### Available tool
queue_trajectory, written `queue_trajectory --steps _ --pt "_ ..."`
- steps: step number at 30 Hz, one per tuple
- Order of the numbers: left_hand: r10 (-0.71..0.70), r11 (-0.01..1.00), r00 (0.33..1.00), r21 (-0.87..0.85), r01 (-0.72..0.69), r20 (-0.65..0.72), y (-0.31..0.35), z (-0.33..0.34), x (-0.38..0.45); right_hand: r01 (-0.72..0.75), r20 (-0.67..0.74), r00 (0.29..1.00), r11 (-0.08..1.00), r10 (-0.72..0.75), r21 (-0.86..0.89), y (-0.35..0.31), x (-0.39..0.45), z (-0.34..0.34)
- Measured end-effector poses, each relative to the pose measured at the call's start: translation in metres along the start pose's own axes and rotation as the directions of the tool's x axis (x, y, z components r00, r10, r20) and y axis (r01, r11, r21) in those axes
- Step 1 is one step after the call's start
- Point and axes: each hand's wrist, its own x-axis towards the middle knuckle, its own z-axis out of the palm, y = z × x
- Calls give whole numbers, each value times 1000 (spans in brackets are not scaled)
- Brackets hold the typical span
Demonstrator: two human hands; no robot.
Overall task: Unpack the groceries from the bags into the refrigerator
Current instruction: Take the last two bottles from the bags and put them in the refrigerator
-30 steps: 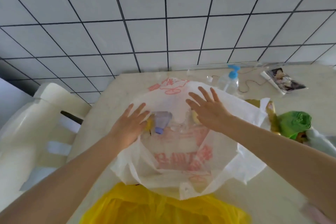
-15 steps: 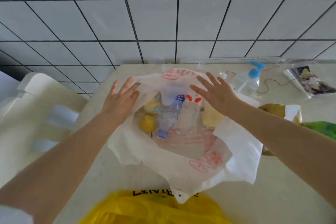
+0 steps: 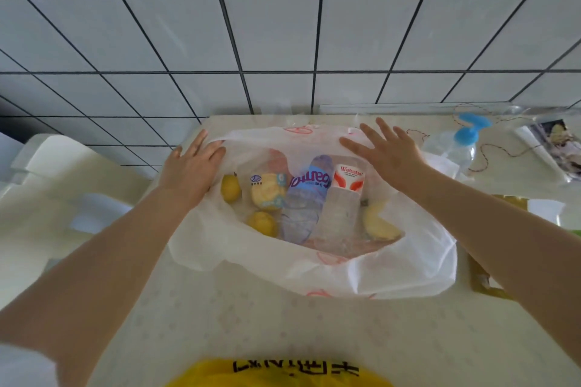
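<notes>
The white bag [image 3: 314, 267] lies spread wide on the counter [image 3: 251, 324], its mouth open upward, near the tiled wall [image 3: 283, 41] behind. The left hand [image 3: 188, 166] rests flat on the bag's left rim, fingers [image 3: 201, 141] straight; the right hand [image 3: 386, 154] presses the far right rim, fingers spread and holding nothing. Between the hands, inside the bag, lie two water bottles [image 3: 309, 195], lemons [image 3: 231, 187] and wrapped buns [image 3: 268, 190]. A yellow bag [image 3: 283, 375] sits at the counter's near edge; a pump bottle [image 3: 456, 148] stands just right of the white bag.
</notes>
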Motion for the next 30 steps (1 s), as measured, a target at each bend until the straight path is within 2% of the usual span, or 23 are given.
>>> queue_trajectory --steps 2,4,6,9,11,12,14,16,18,21,26,27,29,30 --pt "4 1000 999 -17 -3 33 -2 8 -1 -11 19 1000 1000 11 22 -2 3 2" --pt "17 998 997 -54 -13 70 -2 15 -3 11 -54 998 1000 -10 18 -4 7 0" --pt "44 995 994 -91 -35 103 1 23 -5 -29 -132 991 1000 29 2 -1 11 5" --pt "68 986 992 -161 -50 105 6 31 -9 -6 -110 994 999 11 39 -3 11 10" --pt "84 975 996 -208 -83 -4 6 31 -13 10 -173 985 998 1 64 -7 12 14" --pt "113 968 990 -213 -129 -88 6 29 -16 7 -128 992 998 1 62 -9 8 11" --pt "204 951 950 -183 -250 -238 8 23 -23 41 -127 992 992 -25 118 -7 -1 9" --pt "286 918 900 -174 -355 -329 14 14 -30 121 -202 975 981 -89 153 -9 -13 7" --pt "340 878 858 -196 -436 -386 23 1 -36 205 -203 963 971 -177 127 -12 -23 9" --pt "446 838 792 -118 -533 -416 39 -14 -37 329 -279 914 941 -295 81 -20 -37 8" --pt "642 746 666 112 -656 -380 76 -27 -21 497 -422 769 864 -479 -76 -30 -55 17" --pt "676 721 641 149 -677 -364 82 -27 -16 503 -422 761 859 -493 -97 -33 -59 19" --pt "723 688 631 214 -693 -282 94 -28 -7 502 -422 753 855 -506 -129 -39 -64 25" --pt "717 697 654 256 -670 -243 99 -29 -3 499 -431 747 855 -506 -138 -43 -65 27"
